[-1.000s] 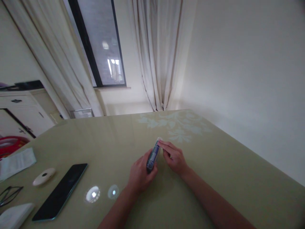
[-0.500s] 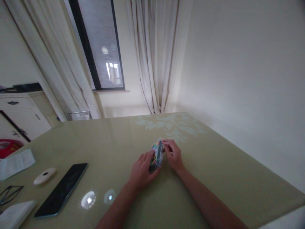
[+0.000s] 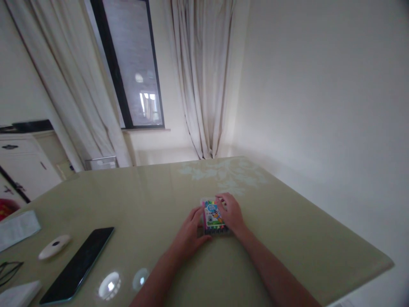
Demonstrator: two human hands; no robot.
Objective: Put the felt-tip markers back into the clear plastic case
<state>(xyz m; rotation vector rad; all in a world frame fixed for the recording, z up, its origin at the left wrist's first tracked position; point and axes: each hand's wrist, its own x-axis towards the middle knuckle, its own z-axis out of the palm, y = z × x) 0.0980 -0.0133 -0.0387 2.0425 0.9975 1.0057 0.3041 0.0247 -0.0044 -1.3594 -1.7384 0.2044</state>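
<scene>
A clear plastic case of coloured pens (image 3: 213,215) with a cartoon label lies flat on the table, label side up. My left hand (image 3: 189,233) holds its left side, fingers along the edge and thumb at the near corner. My right hand (image 3: 232,213) grips the right side, with fingers curled over the top and partly covering the label. The case's right edge is hidden under that hand. Bright colours show along the far and near ends of the label.
On the left of the glossy table (image 3: 143,204) lie a black tablet-like device (image 3: 78,266), a white oval object (image 3: 55,247), a pale folded sheet (image 3: 19,230), glasses (image 3: 9,272) and a white object (image 3: 21,294). A wall (image 3: 319,106) runs along the right.
The case has turned from standing tilted on edge to lying flat with its label up. My right hand has moved from its side edge onto its top. The view has shifted slightly.
</scene>
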